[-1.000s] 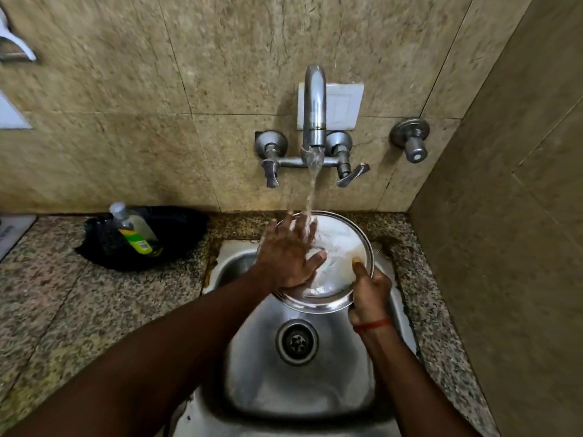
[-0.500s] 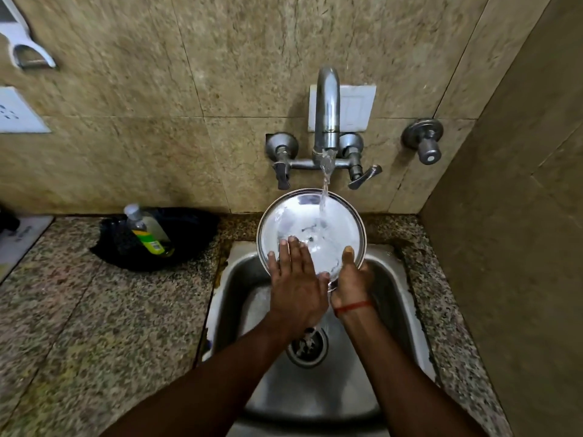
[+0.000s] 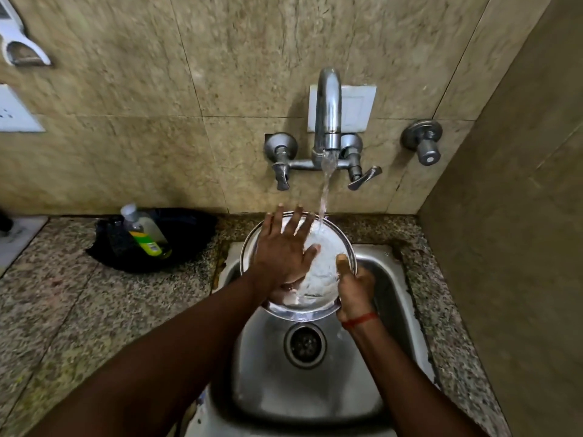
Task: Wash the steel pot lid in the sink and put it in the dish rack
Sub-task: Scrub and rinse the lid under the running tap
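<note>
The round steel pot lid [image 3: 328, 269] is held tilted over the back of the steel sink [image 3: 383, 279], under the running water from the tap [image 3: 328, 121]. My right hand [image 3: 355, 288] grips the lid's lower right rim, thumb on its face. My left hand [image 3: 282, 250] lies flat on the lid's left half with fingers spread, covering that part. Water splashes across the lid's bare middle. No dish rack is in view.
The sink drain [image 3: 304, 345] lies below the lid. A soap bottle [image 3: 143, 231] rests in a black bowl [image 3: 189, 228] on the granite counter [image 3: 79, 304] to the left. A tiled side wall [image 3: 511, 247] stands close on the right. A spare valve [image 3: 424, 143] juts out beside the tap.
My left hand slid up and left across the lid's face, fingers now spread near the top rim. The lid tipped lower toward the sink while my right hand kept its grip.
</note>
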